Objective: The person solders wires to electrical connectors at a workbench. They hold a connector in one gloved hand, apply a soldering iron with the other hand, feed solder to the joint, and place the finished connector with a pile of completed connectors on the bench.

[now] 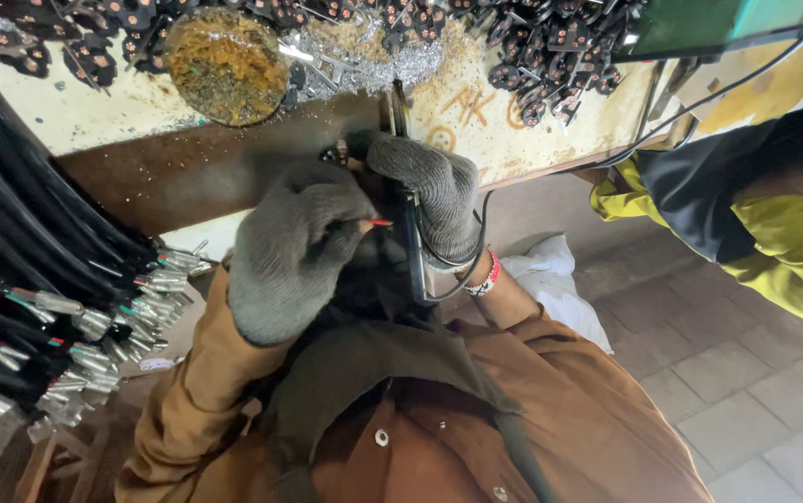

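Gloved fingers pinch a black cable with a red-tipped wire end, the left hand [291, 247] curled tightly over it while the right hand [429, 196] closes around the same cable and a thin dark tool [411, 251] just beside it, close to the person's chest and at the edge of the workbench [187, 172]. Both hands wear grey knitted gloves, and the right wrist carries a red-and-white beaded bracelet [487, 277]. Only a short stretch of the black cable [452, 284] shows, looping down below the right hand; its stripped end [381, 223] peeks out red between the two gloves. Brown jacket sleeves frame the scene from below. On the left, a thick bundle of black cables [20, 251] fans out, each ending in coloured wires capped with silver metal terminals [94, 326]. The bench top is cream-coloured, scratched and stained, with a worn brown front face. A round dish of brownish scraps [226, 63] sits on it, next to a heap of silvery metal shavings [364, 58] and piles of small black plug parts [532, 56] along the far edge. To the right, another person in a yellow and dark jacket [774, 224] stands over a floor of grey paving tiles [755, 391], where a white bag [550, 279] lies near the bench.
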